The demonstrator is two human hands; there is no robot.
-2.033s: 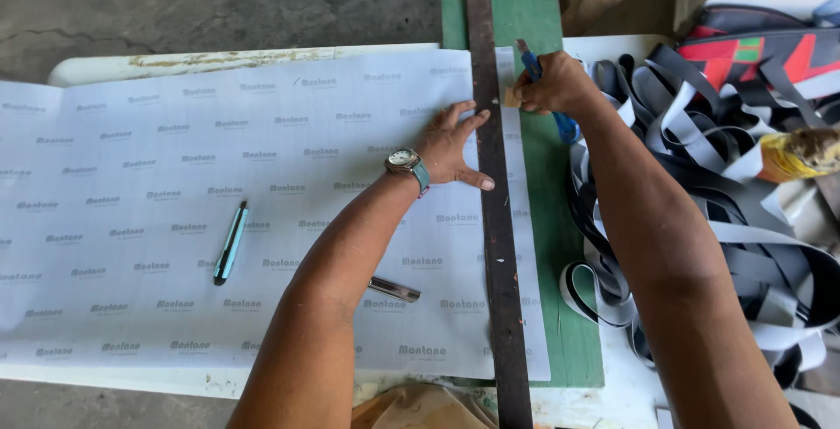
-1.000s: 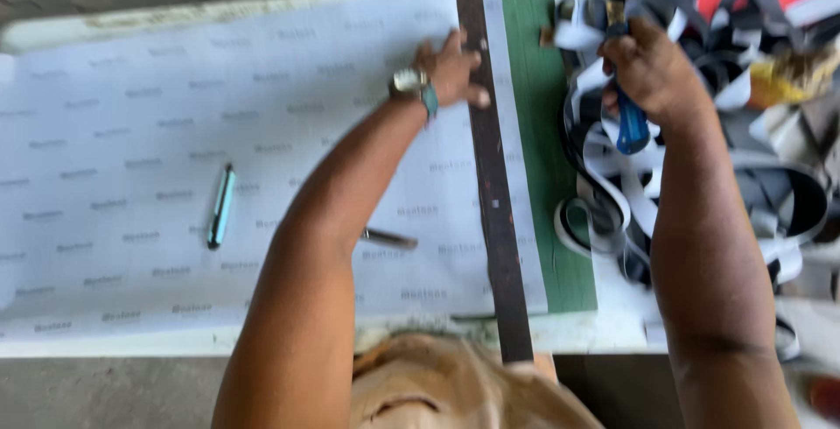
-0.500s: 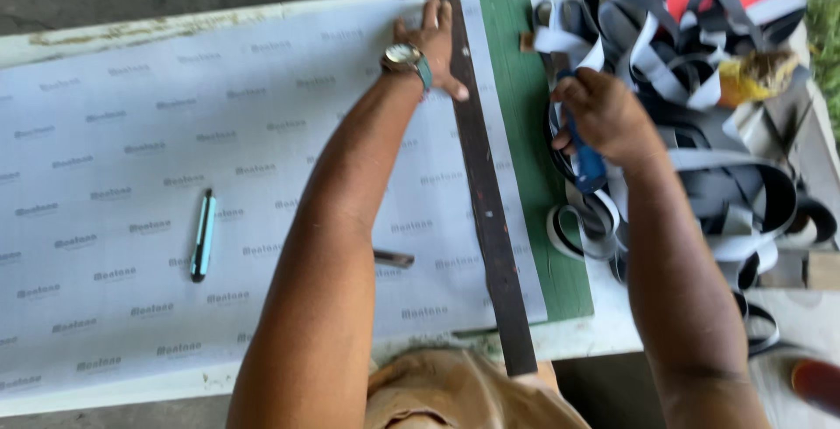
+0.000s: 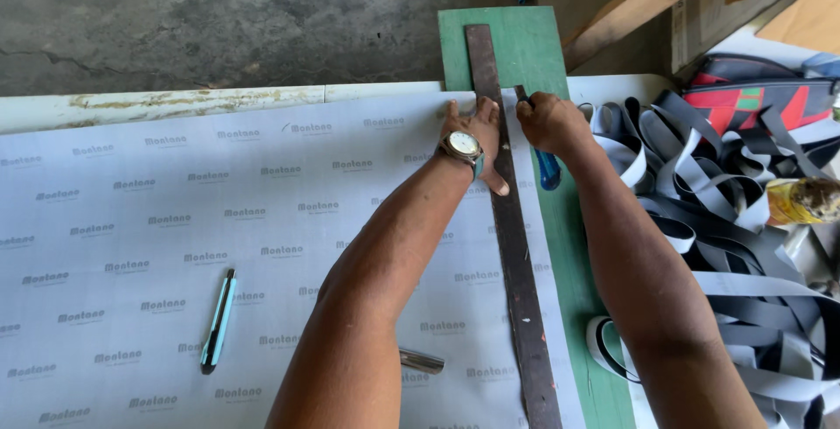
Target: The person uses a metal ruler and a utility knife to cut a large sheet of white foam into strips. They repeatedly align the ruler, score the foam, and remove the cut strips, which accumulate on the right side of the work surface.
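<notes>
Head view, looking down on a white bench; a long dark metal straightedge lies lengthwise over a white printed sheet, with a green cutting board beneath its right side; the left hand, fingers spread flat, presses the straightedge near its far end; the right hand, its grip closed around a blue-handled knife, sits just right of the straightedge at that far end; a teal pen lies well left of the straightedge; grey strips are piled to its right. A clean cut likely needs firm downward pressure on the straightedge and the blade tight against its edge.
</notes>
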